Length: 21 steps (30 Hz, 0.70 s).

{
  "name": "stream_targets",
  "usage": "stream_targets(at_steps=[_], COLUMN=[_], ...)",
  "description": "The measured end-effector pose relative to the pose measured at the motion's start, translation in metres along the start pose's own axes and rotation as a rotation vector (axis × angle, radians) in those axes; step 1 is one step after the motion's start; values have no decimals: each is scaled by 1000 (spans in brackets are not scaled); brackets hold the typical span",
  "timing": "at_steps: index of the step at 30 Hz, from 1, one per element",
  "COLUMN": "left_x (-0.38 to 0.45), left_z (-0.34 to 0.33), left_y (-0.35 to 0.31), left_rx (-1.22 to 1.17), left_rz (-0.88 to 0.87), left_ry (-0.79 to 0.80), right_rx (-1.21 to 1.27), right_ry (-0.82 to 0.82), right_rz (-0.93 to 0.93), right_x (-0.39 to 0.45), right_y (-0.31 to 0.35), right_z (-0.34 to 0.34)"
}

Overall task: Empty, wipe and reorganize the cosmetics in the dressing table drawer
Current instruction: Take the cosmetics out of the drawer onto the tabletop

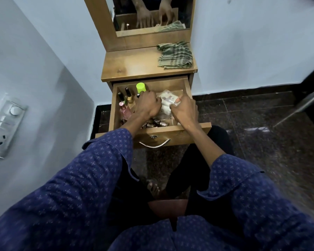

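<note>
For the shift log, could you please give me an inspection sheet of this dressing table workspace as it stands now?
Surface: wooden dressing table top, bare except for the cloth.
Job's things: open wooden drawer holding a lime green capped bottle, dark upright nail polish bottles, a pink perfume bottle and a clear plastic pouch of cosmetics.
Clutter: green checked cloth crumpled at the top's right rear.
Grips: left hand curled inside the drawer, contents hidden; right hand pinching something at the pouch.
Cables: nothing seen.
Surroundings: mirror, wall switch panel, dark tiled floor.
</note>
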<state>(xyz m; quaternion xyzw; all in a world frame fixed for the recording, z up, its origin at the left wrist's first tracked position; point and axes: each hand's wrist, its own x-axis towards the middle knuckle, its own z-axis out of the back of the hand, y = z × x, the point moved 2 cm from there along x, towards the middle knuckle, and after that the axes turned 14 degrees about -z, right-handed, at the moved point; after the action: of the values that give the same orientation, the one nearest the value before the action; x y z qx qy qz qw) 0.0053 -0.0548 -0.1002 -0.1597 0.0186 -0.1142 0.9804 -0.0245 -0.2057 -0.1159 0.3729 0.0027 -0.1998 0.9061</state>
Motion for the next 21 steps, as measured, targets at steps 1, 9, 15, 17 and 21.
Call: stream_targets(at_steps=[1,9,15,17,21], left_x=[0,-24,-36,-40,-45], left_z=[0,-3,28,31,40], left_y=[1,15,15,24,41], left_rx=[-26,-322,-435,-579,-805], left_rz=[-1,110,148,202,281], left_ry=[-26,-282,-401,-427,-515], right_rx=[26,391,652,678,666], right_ry=[-4,64,158,168,208], right_rz=[0,-45,-163,-141,-63], right_x=[1,4,-4,-7,-7], right_y=[0,2,17,27,51], right_z=[2,9,15,15,15])
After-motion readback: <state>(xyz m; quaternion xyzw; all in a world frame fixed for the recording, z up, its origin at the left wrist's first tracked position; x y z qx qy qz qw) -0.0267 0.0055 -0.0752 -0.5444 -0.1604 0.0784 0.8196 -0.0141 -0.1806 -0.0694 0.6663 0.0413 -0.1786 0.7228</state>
